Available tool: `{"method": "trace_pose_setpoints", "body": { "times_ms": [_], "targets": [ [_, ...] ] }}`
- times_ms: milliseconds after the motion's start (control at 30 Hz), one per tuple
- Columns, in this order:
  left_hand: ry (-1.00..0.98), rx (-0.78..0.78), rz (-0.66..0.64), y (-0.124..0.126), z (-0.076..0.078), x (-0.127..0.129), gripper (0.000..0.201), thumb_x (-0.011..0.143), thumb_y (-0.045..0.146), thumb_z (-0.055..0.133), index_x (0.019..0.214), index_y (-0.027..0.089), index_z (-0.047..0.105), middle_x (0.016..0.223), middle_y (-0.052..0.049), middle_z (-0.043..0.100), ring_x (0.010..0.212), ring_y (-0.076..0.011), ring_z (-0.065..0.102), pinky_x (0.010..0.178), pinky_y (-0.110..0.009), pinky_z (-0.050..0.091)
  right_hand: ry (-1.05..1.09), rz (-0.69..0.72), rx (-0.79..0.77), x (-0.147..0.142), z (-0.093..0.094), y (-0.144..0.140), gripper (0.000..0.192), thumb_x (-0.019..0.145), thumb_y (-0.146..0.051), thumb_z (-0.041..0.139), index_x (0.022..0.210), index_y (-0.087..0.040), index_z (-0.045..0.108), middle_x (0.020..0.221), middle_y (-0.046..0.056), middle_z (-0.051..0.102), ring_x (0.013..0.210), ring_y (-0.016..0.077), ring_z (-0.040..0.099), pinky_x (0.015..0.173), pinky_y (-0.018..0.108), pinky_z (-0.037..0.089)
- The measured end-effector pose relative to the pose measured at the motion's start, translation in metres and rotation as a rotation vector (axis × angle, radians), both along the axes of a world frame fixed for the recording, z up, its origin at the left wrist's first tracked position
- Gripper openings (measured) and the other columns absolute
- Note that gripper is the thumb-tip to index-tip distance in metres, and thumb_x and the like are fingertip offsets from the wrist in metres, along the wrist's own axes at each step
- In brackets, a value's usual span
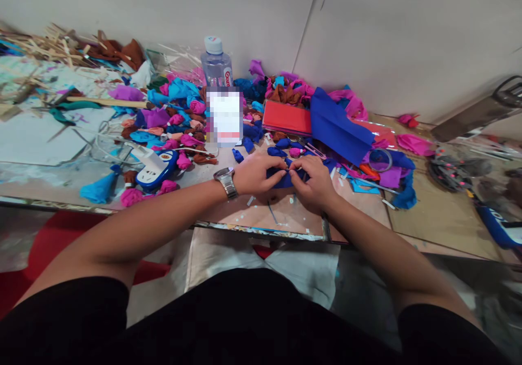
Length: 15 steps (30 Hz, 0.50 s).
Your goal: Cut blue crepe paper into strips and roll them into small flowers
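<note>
My left hand [256, 172], with a metal watch [227, 181] on the wrist, and my right hand [314, 183] meet over a small piece of dark blue crepe paper [285, 178] on the wooden table [261, 215]. Both hands pinch and fold this piece between fingers and thumbs. Most of it is hidden under my fingers. Several small rolled blue pieces [281, 146] lie just beyond my hands.
A large blue sheet [336, 125] and a red sheet [286, 118] lie behind. A water bottle [217, 66], a power strip [155, 168], a tape roll [380, 160], and many crumpled pink, blue and purple paper pieces [179, 120] cover the table. Wooden sticks [53, 44] pile at far left.
</note>
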<state>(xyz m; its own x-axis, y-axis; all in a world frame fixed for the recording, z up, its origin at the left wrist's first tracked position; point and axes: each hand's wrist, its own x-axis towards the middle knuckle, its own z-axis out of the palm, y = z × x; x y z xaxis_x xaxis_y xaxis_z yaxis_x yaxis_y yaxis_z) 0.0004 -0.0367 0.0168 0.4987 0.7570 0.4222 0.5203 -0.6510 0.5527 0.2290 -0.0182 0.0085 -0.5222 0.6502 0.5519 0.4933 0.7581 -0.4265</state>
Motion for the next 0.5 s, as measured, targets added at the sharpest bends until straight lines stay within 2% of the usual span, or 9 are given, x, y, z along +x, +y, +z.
{"method": "trace_pose_setpoints", "body": {
  "times_ms": [167, 300, 500],
  "targets": [
    [-0.013, -0.038, 0.028, 0.0021, -0.0017, -0.0018, 0.027, 0.097, 0.035, 0.059, 0.107, 0.02, 0.079, 0.098, -0.004, 0.083, 0.084, -0.0182, 0.074, 0.077, -0.031, 0.05, 0.027, 0.016, -0.018, 0.0015, 0.0014, -0.0003, 0.005, 0.094, -0.028, 0.067, 0.097, -0.026, 0.07, 0.096, 0.005, 0.078, 0.094, 0.0265, 0.07, 0.09, 0.045, 0.05],
    [-0.022, -0.038, 0.015, 0.0024, -0.0016, -0.0025, 0.027, 0.098, 0.035, 0.06, 0.108, 0.02, 0.08, 0.095, -0.004, 0.083, 0.083, -0.0176, 0.074, 0.075, -0.03, 0.049, 0.044, 0.03, 0.028, 0.0016, 0.0005, 0.0005, 0.007, 0.095, -0.032, 0.071, 0.1, -0.027, 0.073, 0.1, 0.004, 0.08, 0.098, 0.0273, 0.072, 0.094, 0.048, 0.051],
    [-0.091, -0.172, -0.005, 0.0048, 0.0012, -0.0022, 0.027, 0.096, 0.036, 0.062, 0.101, 0.018, 0.081, 0.091, -0.004, 0.082, 0.077, -0.0156, 0.072, 0.071, -0.027, 0.05, 0.051, 0.018, 0.039, 0.0019, 0.0014, 0.0021, 0.007, 0.096, -0.033, 0.07, 0.095, -0.027, 0.074, 0.094, 0.004, 0.08, 0.093, 0.0265, 0.071, 0.092, 0.048, 0.053]
  ]
}}
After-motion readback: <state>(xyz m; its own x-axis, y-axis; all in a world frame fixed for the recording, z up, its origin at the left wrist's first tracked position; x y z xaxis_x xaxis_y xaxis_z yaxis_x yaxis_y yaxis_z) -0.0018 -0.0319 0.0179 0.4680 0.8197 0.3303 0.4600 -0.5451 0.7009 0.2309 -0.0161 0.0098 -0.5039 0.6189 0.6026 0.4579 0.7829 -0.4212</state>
